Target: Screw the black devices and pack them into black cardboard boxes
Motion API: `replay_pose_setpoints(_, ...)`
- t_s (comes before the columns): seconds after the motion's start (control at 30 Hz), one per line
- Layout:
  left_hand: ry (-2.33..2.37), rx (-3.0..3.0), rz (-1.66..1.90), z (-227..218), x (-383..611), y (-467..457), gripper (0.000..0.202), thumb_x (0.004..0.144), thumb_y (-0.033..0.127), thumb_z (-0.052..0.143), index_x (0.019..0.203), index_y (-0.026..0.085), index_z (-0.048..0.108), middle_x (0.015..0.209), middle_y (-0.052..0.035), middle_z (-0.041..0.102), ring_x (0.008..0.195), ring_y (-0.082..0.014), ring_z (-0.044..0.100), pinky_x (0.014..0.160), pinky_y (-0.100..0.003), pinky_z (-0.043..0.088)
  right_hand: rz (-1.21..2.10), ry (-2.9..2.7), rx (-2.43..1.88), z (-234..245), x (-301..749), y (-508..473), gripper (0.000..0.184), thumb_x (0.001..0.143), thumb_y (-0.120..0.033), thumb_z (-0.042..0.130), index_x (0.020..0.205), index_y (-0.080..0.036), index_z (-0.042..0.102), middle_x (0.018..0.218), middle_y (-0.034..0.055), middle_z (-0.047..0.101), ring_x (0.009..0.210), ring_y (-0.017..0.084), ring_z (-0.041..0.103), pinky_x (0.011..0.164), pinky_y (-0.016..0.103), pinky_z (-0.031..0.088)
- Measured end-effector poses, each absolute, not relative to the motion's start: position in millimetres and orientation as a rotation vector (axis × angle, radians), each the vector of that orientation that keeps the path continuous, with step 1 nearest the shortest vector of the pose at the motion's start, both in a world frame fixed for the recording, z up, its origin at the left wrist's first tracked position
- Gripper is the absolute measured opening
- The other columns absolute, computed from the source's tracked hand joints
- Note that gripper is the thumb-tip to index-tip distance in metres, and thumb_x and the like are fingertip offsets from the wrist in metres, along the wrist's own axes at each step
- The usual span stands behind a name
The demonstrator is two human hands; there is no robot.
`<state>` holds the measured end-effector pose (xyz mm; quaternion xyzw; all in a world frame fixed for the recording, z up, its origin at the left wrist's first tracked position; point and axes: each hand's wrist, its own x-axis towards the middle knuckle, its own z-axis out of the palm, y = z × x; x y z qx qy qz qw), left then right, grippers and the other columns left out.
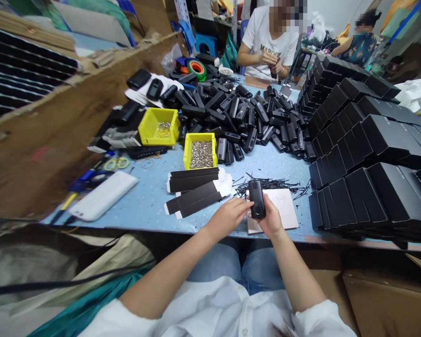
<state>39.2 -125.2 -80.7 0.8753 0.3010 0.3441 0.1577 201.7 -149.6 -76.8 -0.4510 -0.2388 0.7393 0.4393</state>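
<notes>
A glossy black oblong handheld device is held upright above a pale square board near the table's front edge. My right hand is wrapped round it from the right and below. From the left, my left hand is closed with its fingertips against the device's side. Just behind the board lies a loose heap of thin black strips that look like cable ties. Flattened black boxes with white flaps lie to the left of my hands.
A yellow bin holds small metal pieces; another yellow bin stands behind it. Many black devices are piled farther back. Stacked black boxes line the right side. A white power bank-like block lies left. A co-worker sits opposite.
</notes>
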Motion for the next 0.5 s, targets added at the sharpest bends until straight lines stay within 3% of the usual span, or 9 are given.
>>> replay_pose_setpoints(0.2, 1.0, 2.216, 1.232, -75.6, 32.1, -133.8, 0.015, 0.091, 0.018, 0.054, 0.096, 0.014, 0.069, 0.093, -0.007, 0.069, 0.089, -0.0169, 0.062, 0.085, -0.03, 0.049, 1.845, -0.622, -1.116, -65.9, 191.5, -147.4, 0.089, 0.077, -0.074, 0.034, 0.147, -0.022, 0.014, 0.136, 0.0066, 0.032, 0.087, -0.005, 0.051, 0.063, 0.01, 0.047)
replay_pose_setpoints(0.33, 1.215, 1.444, 1.115, -64.5, 18.2, -138.4, 0.014, 0.083, 0.028, 0.065, 0.08, 0.015, 0.069, 0.074, -0.0036, 0.068, 0.07, -0.0144, 0.064, 0.069, -0.024, 0.051, 1.838, -0.671, -1.133, -63.2, 180.3, -146.2, 0.094, 0.076, -0.075, 0.032, 0.148, -0.018, 0.013, 0.135, 0.01, 0.032, 0.085, -0.006, 0.05, 0.065, 0.009, 0.046)
replay_pose_setpoints(0.5, 1.245, 1.249, 0.895, -61.9, 6.0, -144.3, 0.025, 0.076, 0.033, 0.068, 0.093, 0.014, 0.069, 0.078, -0.0037, 0.069, 0.071, -0.0147, 0.063, 0.066, -0.023, 0.048, 1.687, -0.79, -1.155, -76.7, 159.2, -144.9, 0.087, 0.081, -0.068, 0.034, 0.147, -0.014, 0.017, 0.126, 0.0084, 0.041, 0.096, -0.009, 0.047, 0.081, 0.0, 0.045)
